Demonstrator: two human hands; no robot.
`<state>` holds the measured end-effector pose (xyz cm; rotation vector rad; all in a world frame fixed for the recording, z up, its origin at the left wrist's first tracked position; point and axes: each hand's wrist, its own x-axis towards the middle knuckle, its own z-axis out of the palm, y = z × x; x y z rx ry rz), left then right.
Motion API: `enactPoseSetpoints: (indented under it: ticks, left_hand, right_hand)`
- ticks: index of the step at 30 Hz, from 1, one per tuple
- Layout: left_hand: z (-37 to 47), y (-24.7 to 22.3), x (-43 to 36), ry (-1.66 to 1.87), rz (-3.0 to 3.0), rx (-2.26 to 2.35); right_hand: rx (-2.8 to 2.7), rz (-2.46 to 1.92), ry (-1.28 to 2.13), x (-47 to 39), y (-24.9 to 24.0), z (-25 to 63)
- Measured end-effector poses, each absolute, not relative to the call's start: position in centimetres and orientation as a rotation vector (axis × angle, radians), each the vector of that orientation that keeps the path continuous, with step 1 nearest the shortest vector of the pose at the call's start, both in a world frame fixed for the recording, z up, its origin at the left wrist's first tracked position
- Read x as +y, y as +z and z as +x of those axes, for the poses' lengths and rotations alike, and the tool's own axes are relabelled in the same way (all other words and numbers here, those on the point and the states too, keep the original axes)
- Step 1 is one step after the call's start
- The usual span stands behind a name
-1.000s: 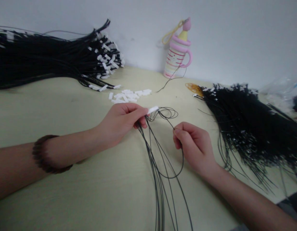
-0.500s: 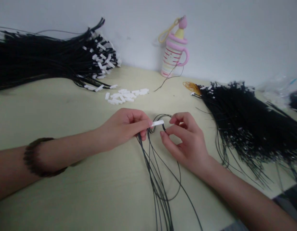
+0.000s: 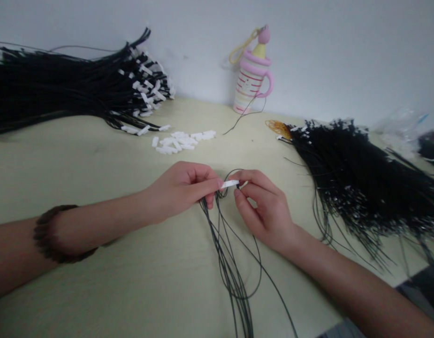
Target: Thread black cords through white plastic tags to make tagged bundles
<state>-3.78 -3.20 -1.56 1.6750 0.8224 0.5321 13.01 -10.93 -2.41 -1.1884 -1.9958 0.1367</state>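
Between thumb and fingers, my left hand (image 3: 188,190) pinches a small white plastic piece (image 3: 230,184) that sticks out toward the right. Thin black wires (image 3: 234,281) hang from below the same hand and run down toward the front. My right hand (image 3: 264,202) is closed at the far end of the white piece, thumb and fingers pinching a short black wire end (image 3: 237,186) there. One fingertip touches or nearly touches the top of the white piece. How far the wire end sits inside it I cannot tell.
Loose white pieces (image 3: 181,141) lie in a pile beyond my hands. A large black wire bundle with white ends (image 3: 79,89) is at back left, another black wire bundle (image 3: 361,173) at right. A pink-and-white cup (image 3: 250,84) stands by the wall, near a yellow rubber-band bunch (image 3: 278,127).
My right hand has moved slightly left, closer to the white piece, and its forefinger has come down to the piece's end. My left hand has stayed nearly still.
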Motion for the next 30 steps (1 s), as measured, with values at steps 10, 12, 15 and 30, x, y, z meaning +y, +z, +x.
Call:
enactPoseSetpoints:
  ticks: [10, 12, 15, 30]
  left_hand:
    - [-4.3, 0.1, -0.9, 0.843, 1.210, 0.721]
    - [-4.8, 1.5, -0.8, 0.843, 1.150, 0.647]
    - [-5.5, 3.3, -1.5, 0.754, 1.178, 0.591]
    - [-4.5, -0.3, -2.4, 0.531, 1.843, 0.927]
  right_hand:
    - [-1.868, -1.436, 0.525, -10.0, -1.7, 15.5]
    - [-1.815, -1.413, 0.951, -9.6, -1.5, 16.0]
    - [-1.660, -1.299, 1.351, -9.3, -1.5, 16.5]
    - [-1.329, -1.377, 0.404, -8.7, -1.5, 17.0]
